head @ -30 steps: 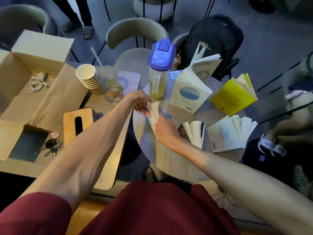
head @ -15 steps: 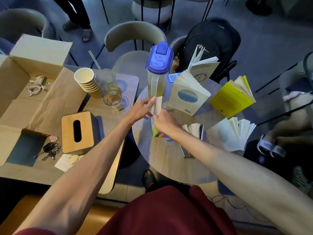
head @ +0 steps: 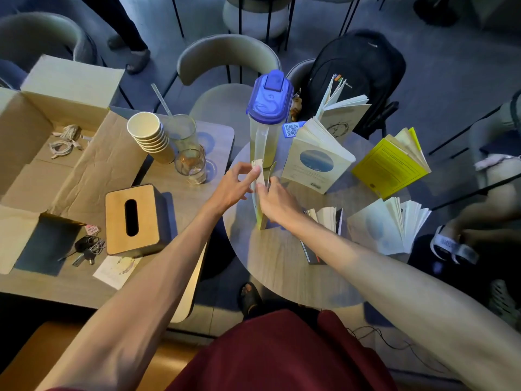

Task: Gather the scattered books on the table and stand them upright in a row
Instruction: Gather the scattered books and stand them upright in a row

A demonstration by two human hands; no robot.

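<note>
Dim room, dark floor, padded chair [head: 225,57] at the far side. Left: rectangular wood table [head: 42,286] carrying an open cardboard box [head: 70,80] at 9 o'clock, a paper cup stack [head: 149,134], glasses [head: 191,165], tissue box [head: 132,218] and keys [head: 87,248]. Right of it is the round table [head: 276,263]. A slim book [head: 259,215] stands upright at its 10 o'clock, just before the blue-lidded pitcher [head: 269,100] at 12. The left hand [head: 234,184] pinches its top edge; the right hand [head: 275,201] grips its right side. Other books stand fanned open: blue-oval book [head: 315,165] at 1, pale book [head: 341,117] behind it, yellow book [head: 392,165] at 2, white book [head: 392,224] at 4. A dark-covered book [head: 324,218] at centre is partly hidden by the right forearm. Black backpack [head: 358,66] beyond 1.
</note>
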